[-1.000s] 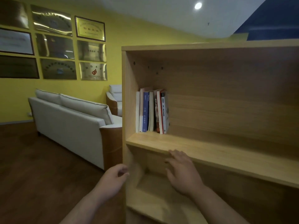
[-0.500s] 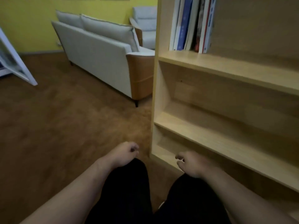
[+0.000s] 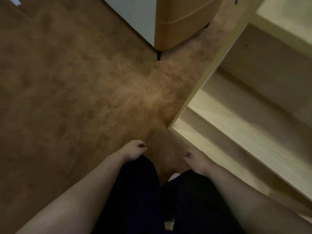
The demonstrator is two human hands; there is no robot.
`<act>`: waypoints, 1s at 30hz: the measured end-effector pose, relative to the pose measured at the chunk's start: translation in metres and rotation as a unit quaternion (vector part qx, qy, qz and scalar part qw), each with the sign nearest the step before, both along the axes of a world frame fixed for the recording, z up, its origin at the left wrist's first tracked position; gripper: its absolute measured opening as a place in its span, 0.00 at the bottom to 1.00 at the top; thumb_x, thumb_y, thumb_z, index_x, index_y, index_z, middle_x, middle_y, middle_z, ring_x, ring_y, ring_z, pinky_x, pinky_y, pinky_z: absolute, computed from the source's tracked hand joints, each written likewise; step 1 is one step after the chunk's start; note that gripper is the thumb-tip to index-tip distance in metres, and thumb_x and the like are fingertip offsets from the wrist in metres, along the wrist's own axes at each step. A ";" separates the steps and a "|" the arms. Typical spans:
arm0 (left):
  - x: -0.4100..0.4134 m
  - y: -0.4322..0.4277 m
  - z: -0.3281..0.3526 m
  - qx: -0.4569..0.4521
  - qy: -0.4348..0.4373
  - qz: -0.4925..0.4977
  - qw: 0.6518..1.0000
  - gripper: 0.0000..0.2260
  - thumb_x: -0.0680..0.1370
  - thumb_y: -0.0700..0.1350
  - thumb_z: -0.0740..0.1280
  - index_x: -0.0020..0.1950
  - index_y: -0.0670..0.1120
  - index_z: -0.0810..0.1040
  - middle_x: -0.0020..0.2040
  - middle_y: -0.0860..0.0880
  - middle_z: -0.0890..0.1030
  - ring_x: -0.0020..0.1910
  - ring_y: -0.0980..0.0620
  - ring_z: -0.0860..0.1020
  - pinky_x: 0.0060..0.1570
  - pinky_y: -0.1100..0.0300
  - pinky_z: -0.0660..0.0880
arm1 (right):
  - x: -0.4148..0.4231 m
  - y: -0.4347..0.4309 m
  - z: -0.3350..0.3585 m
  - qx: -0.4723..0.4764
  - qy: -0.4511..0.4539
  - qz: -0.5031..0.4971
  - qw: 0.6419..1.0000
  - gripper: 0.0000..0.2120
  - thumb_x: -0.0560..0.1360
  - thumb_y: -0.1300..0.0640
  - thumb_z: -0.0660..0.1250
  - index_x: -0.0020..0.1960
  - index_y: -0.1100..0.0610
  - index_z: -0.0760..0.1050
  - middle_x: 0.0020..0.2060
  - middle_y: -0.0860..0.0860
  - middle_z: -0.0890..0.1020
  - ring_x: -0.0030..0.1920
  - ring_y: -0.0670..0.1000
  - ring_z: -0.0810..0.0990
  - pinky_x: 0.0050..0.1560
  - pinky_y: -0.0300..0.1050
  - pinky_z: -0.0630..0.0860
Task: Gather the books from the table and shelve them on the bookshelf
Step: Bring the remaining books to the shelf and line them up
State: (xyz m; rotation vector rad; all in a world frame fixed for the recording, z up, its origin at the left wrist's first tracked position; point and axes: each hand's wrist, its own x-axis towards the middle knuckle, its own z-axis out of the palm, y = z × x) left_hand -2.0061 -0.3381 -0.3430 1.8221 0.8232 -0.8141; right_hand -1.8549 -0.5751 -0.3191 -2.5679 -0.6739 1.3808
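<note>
I am looking almost straight down. The light wooden bookshelf fills the right side, and only its bare lower shelves show; no books are in view. My left hand hangs low over my dark trousers with its fingers curled and nothing in it. My right hand hangs beside the bookshelf's bottom corner, fingers curled too and holding nothing. Both hands are apart from the shelf.
Brown floor spreads across the left and middle. The corner of a sofa with a white side and tan end panel and a black leg stands at the top, close to the bookshelf's left side.
The view has tilted down from the shelved books to the floor. Both hands dropped from shelf height to my thighs and curled closed.
</note>
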 end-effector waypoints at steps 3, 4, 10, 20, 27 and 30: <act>-0.026 -0.001 0.040 0.009 0.030 0.005 1.000 0.13 0.81 0.50 0.63 0.63 0.47 0.77 0.57 0.50 0.76 0.58 0.49 0.75 0.54 0.59 0.70 | -0.012 -0.004 0.045 -0.015 0.033 -0.029 0.999 0.12 0.82 0.58 0.61 0.59 0.62 0.80 0.58 0.57 0.83 0.58 0.56 0.80 0.58 0.48 0.74; -0.035 -0.001 0.057 0.015 0.035 0.007 0.999 0.10 0.81 0.49 0.64 0.59 0.47 0.78 0.56 0.49 0.77 0.55 0.49 0.76 0.51 0.59 0.70 | -0.016 -0.004 0.064 -0.022 0.039 -0.034 0.998 0.12 0.81 0.59 0.61 0.58 0.62 0.80 0.57 0.57 0.83 0.57 0.57 0.79 0.55 0.47 0.73; -0.089 0.008 0.184 -0.006 0.049 0.039 0.998 0.07 0.79 0.47 0.66 0.52 0.45 0.78 0.50 0.47 0.80 0.46 0.49 0.78 0.42 0.58 0.73 | -0.037 0.002 0.194 -0.006 0.046 -0.085 0.995 0.10 0.79 0.68 0.62 0.55 0.67 0.81 0.55 0.64 0.83 0.55 0.58 0.81 0.42 0.41 0.68; -0.109 0.096 0.291 0.046 0.016 0.095 0.994 0.12 0.82 0.48 0.63 0.64 0.46 0.77 0.59 0.49 0.78 0.58 0.51 0.76 0.56 0.59 0.71 | -0.013 0.060 0.276 -0.004 0.023 -0.076 0.997 0.17 0.79 0.64 0.59 0.35 0.49 0.74 0.42 0.52 0.79 0.47 0.54 0.77 0.47 0.44 0.71; -0.119 0.143 0.296 0.032 0.053 0.137 0.989 0.13 0.82 0.47 0.64 0.65 0.45 0.77 0.58 0.49 0.78 0.57 0.53 0.76 0.54 0.62 0.70 | 0.020 0.134 0.282 0.021 0.025 -0.063 0.997 0.10 0.79 0.61 0.63 0.43 0.53 0.80 0.47 0.56 0.84 0.51 0.57 0.82 0.53 0.45 0.76; -0.097 0.171 0.301 0.020 0.055 0.155 0.986 0.12 0.83 0.49 0.63 0.64 0.48 0.76 0.58 0.51 0.78 0.57 0.54 0.76 0.54 0.62 0.71 | 0.046 0.171 0.277 0.034 0.034 -0.049 0.998 0.09 0.78 0.61 0.64 0.43 0.55 0.80 0.43 0.53 0.84 0.50 0.56 0.82 0.53 0.47 0.76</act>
